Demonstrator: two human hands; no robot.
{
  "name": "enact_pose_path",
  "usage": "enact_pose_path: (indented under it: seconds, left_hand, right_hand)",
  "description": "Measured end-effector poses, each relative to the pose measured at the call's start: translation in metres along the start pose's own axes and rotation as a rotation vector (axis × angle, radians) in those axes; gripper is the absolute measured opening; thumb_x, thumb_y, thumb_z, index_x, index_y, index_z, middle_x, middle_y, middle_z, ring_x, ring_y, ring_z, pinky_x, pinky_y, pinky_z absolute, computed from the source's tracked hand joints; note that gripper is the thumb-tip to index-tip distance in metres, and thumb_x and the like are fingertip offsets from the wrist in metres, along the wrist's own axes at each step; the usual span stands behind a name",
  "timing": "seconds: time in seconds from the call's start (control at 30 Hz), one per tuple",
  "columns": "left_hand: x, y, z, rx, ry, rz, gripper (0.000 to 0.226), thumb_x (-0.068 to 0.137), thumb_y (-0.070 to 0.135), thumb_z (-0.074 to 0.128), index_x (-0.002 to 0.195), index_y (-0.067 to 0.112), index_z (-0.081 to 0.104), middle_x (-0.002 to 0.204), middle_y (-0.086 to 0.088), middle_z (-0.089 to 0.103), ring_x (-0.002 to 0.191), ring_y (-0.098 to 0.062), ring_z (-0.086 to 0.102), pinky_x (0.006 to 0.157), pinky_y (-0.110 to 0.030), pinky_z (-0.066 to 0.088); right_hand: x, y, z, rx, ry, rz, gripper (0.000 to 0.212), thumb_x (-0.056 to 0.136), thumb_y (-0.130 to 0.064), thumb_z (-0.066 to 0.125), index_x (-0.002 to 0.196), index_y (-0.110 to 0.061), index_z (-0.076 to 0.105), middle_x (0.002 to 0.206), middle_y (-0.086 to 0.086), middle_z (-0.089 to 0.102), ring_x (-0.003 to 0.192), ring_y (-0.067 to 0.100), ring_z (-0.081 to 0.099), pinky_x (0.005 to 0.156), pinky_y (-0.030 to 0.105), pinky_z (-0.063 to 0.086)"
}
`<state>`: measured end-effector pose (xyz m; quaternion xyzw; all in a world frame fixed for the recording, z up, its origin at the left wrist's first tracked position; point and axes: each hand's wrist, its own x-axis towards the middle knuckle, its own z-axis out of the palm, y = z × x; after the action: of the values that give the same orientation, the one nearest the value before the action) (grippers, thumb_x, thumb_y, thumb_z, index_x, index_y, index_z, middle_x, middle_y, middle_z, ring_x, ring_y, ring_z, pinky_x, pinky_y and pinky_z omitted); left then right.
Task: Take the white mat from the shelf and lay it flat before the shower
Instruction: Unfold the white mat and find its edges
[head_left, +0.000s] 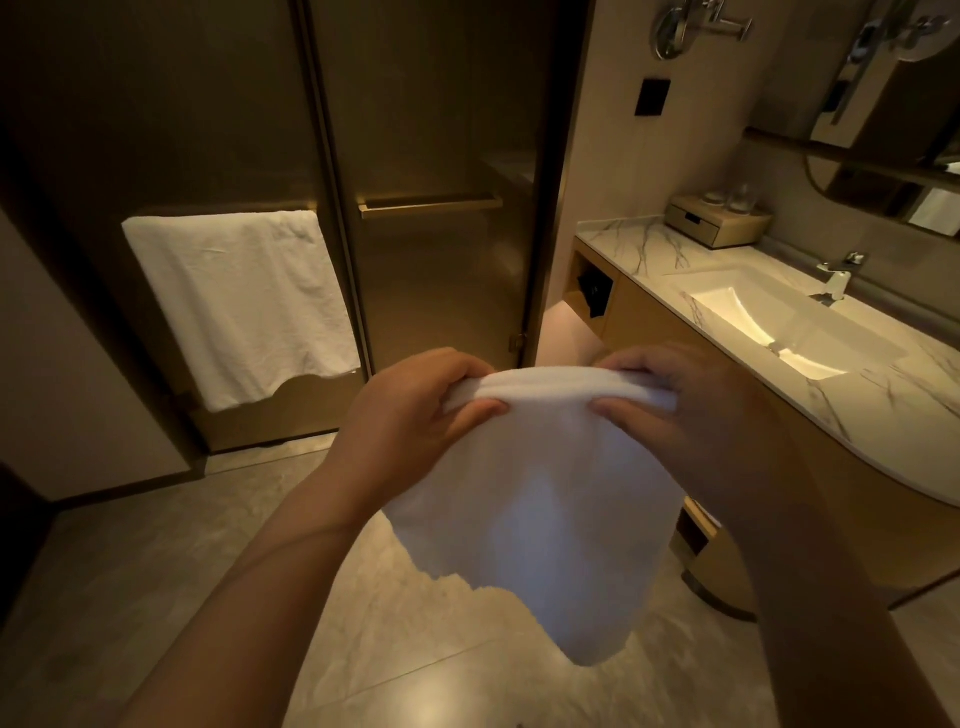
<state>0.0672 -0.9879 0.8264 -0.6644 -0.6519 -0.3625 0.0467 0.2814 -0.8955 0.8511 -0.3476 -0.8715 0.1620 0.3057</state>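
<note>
white mat hung folded above the floor, its top edge pinched by left hand and right hand, facing the shower door

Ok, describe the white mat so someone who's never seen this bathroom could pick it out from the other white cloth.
Start at the glass shower doors; in front of them, above the floor, two hands hold up a white mat by its top edge. The left hand and right hand pinch it. Unlike the towel draped on the door's bar, it hangs in mid-air.
</note>
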Motion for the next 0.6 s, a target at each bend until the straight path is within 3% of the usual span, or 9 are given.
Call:
enact_pose_path:
  seconds: [0.07,0.23,0.37,0.5,0.6]
  left_hand:
    - [0.004,0.004,0.001,-0.019,0.005,0.021,0.026,0.085,0.046,0.058,0.098,0.024,0.064,0.086,0.018,0.053,0.071,0.002,0.049,0.062,-0.012,0.038]
    - [0.008,0.001,0.000,-0.027,-0.034,0.039,0.036,0.085,0.052,0.053,0.101,0.022,0.064,0.089,0.017,0.053,0.077,-0.001,0.050,0.065,-0.012,0.037]
    - [0.005,-0.005,-0.004,-0.024,-0.047,0.018,0.035,0.082,0.053,0.055,0.102,0.025,0.064,0.090,0.017,0.057,0.078,-0.003,0.054,0.065,-0.015,0.043]
    - [0.002,-0.015,-0.012,-0.021,-0.075,-0.013,0.036,0.082,0.057,0.055,0.100,0.027,0.065,0.089,0.015,0.062,0.075,-0.003,0.056,0.062,-0.018,0.044]
    - [0.003,-0.012,-0.010,-0.014,-0.050,-0.002,0.034,0.084,0.051,0.054,0.097,0.022,0.065,0.085,0.014,0.059,0.071,-0.001,0.051,0.061,-0.015,0.039]
  right_hand:
    - [0.001,-0.002,0.004,-0.039,-0.035,-0.012,0.041,0.078,-0.041,0.066,0.116,-0.026,0.062,0.116,-0.005,0.063,0.095,0.007,0.052,0.091,0.033,0.046]
    - [0.004,-0.005,0.010,-0.101,-0.139,-0.075,0.037,0.084,-0.042,0.059,0.115,-0.023,0.061,0.112,-0.004,0.064,0.090,0.005,0.050,0.085,0.027,0.044]
    - [0.006,-0.007,0.013,-0.079,-0.099,-0.099,0.030,0.087,-0.035,0.057,0.111,-0.019,0.063,0.109,-0.001,0.065,0.090,0.008,0.052,0.087,0.031,0.048]
    - [0.011,-0.004,0.006,-0.065,-0.093,-0.060,0.047,0.080,-0.047,0.044,0.112,-0.018,0.063,0.111,0.000,0.064,0.093,0.010,0.054,0.090,0.033,0.047]
    - [0.012,-0.005,0.007,-0.069,-0.109,-0.075,0.043,0.081,-0.047,0.050,0.114,-0.022,0.061,0.111,-0.006,0.062,0.094,0.008,0.051,0.088,0.030,0.044]
